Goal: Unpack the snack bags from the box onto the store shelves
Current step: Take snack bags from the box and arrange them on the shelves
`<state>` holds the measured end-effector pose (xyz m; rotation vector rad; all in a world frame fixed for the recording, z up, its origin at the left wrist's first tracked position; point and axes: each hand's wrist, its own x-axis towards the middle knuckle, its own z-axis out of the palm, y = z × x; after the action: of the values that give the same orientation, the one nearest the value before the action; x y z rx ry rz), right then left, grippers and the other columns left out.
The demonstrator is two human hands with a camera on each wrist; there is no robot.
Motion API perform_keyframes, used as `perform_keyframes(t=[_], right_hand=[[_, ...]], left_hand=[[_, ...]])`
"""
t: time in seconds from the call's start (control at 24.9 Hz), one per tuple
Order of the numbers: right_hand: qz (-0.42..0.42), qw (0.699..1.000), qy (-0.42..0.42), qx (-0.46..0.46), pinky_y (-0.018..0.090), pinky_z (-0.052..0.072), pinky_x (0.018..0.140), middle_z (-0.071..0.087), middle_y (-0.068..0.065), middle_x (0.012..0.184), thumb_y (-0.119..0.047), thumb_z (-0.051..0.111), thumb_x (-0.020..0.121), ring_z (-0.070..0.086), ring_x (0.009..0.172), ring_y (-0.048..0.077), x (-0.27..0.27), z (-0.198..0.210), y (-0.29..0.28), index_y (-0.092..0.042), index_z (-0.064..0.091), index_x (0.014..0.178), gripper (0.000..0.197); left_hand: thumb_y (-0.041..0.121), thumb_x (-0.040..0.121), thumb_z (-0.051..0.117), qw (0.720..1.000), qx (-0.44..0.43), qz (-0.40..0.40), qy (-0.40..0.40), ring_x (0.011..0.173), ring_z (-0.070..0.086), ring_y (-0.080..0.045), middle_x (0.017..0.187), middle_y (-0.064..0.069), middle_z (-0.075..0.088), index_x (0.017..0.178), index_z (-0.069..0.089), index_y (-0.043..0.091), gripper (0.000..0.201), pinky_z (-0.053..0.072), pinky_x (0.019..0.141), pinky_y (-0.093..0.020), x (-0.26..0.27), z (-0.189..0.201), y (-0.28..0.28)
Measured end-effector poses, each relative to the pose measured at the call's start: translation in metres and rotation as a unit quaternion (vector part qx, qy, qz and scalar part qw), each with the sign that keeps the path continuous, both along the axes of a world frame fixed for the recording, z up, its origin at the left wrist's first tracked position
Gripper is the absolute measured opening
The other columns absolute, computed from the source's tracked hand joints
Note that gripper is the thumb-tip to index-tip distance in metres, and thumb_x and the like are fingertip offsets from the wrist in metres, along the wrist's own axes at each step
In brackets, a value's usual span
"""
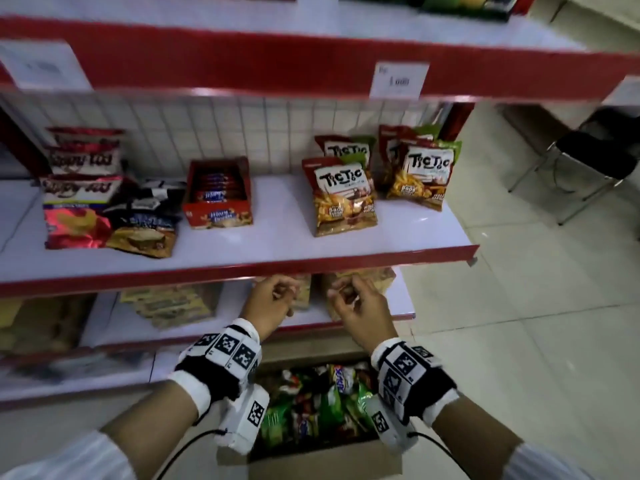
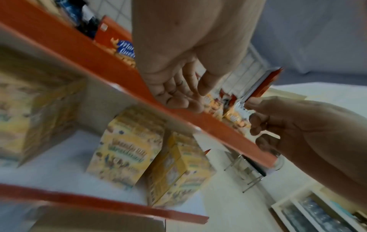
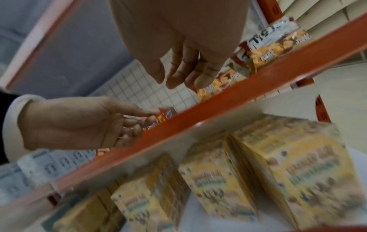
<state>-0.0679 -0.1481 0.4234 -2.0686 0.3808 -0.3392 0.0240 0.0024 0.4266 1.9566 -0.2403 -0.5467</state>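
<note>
Red trim edges the shelf just above both hands, and the Tic Tic bags stand upright on it beyond the right hand, faces outward so a shopper can read them. The left hand and right hand hang side by side below that edge, each with fingers loosely curled and holding nothing, as the wrist views confirm. They sit directly over the box on the floor, which lies below and nearer the body than the hands, packed with green and mixed snack bags. My guess is that the hands are between loads. Behind them, on the lower shelf, stand yellow cartons, so the space between the red tray and the Tic Tic bags looks the likelier spot for more.
</note>
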Motion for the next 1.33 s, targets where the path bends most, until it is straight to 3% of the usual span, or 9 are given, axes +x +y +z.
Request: perform_keyframes(t=[0.2, 0.44, 0.48, 0.64, 0.84, 0.93, 1.09, 1.21, 1.33], right_hand=[[0.083, 0.987, 0.134, -0.044, 0.019, 0.038, 0.069, 0.051, -0.006, 0.083, -0.024, 0.062, 0.089, 0.050, 0.075, 0.004, -0.010, -0.124, -0.019, -0.022, 0.059, 0.102, 0.013], [0.163, 0.962, 0.206, -0.070, 0.036, 0.049, 0.085, 0.051, -0.007, 0.076, -0.018, 0.059, 0.091, 0.052, 0.090, 0.019, 0.005, -0.293, -0.020, -0.014, 0.060, 0.108, 0.018], [0.191, 0.948, 0.236, -0.098, 0.034, 0.049, 0.084, 0.055, -0.006, 0.081, -0.021, 0.058, 0.091, 0.055, 0.088, 0.019, 0.008, -0.370, -0.006, -0.018, 0.059, 0.110, 0.019], [0.350, 0.866, 0.334, -0.124, 0.025, 0.047, 0.081, 0.069, 0.008, 0.106, -0.022, 0.054, 0.093, 0.064, 0.098, 0.025, 0.022, -0.543, 0.036, -0.017, 0.060, 0.119, 0.027], [0.477, 0.766, 0.386, -0.191, 0.021, 0.039, 0.089, 0.057, 0.007, 0.130, -0.035, 0.076, 0.078, 0.054, 0.116, 0.024, 0.043, -0.646, 0.088, -0.011, 0.055, 0.130, 0.060], [0.478, 0.766, 0.371, -0.216, 0.021, 0.040, 0.088, 0.059, 0.002, 0.130, -0.037, 0.079, 0.073, 0.055, 0.109, 0.016, 0.055, -0.623, 0.079, -0.019, 0.057, 0.128, 0.062], [0.374, 0.894, 0.219, -0.113, 0.014, 0.048, 0.080, 0.072, -0.017, 0.095, -0.040, 0.082, 0.065, 0.066, 0.084, 0.001, 0.042, -0.499, 0.027, -0.038, 0.070, 0.093, 0.030], [0.343, 0.935, 0.092, 0.018, 0.005, 0.048, 0.075, 0.074, -0.018, 0.090, -0.035, 0.080, 0.059, 0.066, 0.083, -0.006, 0.029, -0.437, 0.014, -0.030, 0.074, 0.088, 0.030], [0.335, 0.933, 0.004, 0.128, 0.021, 0.054, 0.075, 0.075, 0.001, 0.091, -0.018, 0.075, 0.065, 0.068, 0.083, 0.010, 0.032, -0.435, 0.030, -0.010, 0.069, 0.096, 0.032]], left_hand=[[0.001, 0.094, 0.050, 0.996, 0.046, 0.013, 0.073, 0.076, 0.062, -0.028, 0.090, -0.011, 0.064, 0.100, 0.063, 0.005, 0.015, 0.054, 0.074, -0.038, -0.008, -0.116, -0.001], [-0.002, 0.093, 0.049, 0.988, 0.076, 0.049, 0.122, 0.064, 0.055, -0.018, 0.091, -0.012, 0.062, 0.106, 0.062, 0.001, 0.018, 0.045, 0.060, -0.022, -0.002, -0.284, 0.017], [-0.001, 0.094, 0.050, 0.986, 0.092, 0.050, 0.133, 0.063, 0.055, -0.017, 0.092, -0.012, 0.062, 0.106, 0.062, 0.002, 0.017, 0.045, 0.057, -0.019, -0.006, -0.359, 0.028], [0.001, 0.095, 0.050, 0.984, 0.096, 0.061, 0.136, 0.062, 0.056, -0.013, 0.086, -0.006, 0.063, 0.101, 0.061, 0.005, 0.014, 0.040, 0.045, -0.006, -0.006, -0.494, 0.048], [0.014, 0.094, 0.055, 0.996, 0.053, -0.001, 0.070, 0.070, 0.068, -0.009, 0.087, 0.002, 0.072, 0.092, 0.066, 0.016, 0.012, 0.049, 0.059, -0.013, 0.012, -0.540, 0.065], [0.021, 0.093, 0.057, 0.998, 0.045, -0.018, 0.047, 0.084, 0.068, -0.009, 0.097, -0.001, 0.072, 0.096, 0.066, 0.018, 0.010, 0.050, 0.071, -0.017, 0.019, -0.524, 0.071], [0.071, 0.066, 0.065, 0.999, -0.007, -0.021, 0.038, 0.106, 0.060, -0.011, 0.106, 0.002, 0.068, 0.094, 0.060, 0.028, 0.052, 0.043, 0.100, -0.036, 0.000, -0.489, 0.094], [0.077, 0.059, 0.063, 0.992, -0.072, -0.101, 0.016, 0.077, 0.063, -0.003, 0.074, 0.018, 0.068, 0.086, 0.064, 0.032, 0.052, 0.048, 0.084, -0.023, -0.020, -0.471, 0.104], [0.051, 0.068, 0.071, 0.978, -0.165, -0.122, 0.033, 0.083, 0.072, -0.009, 0.092, 0.007, 0.076, 0.086, 0.074, 0.026, 0.031, 0.054, 0.067, -0.015, -0.032, -0.470, 0.109]])
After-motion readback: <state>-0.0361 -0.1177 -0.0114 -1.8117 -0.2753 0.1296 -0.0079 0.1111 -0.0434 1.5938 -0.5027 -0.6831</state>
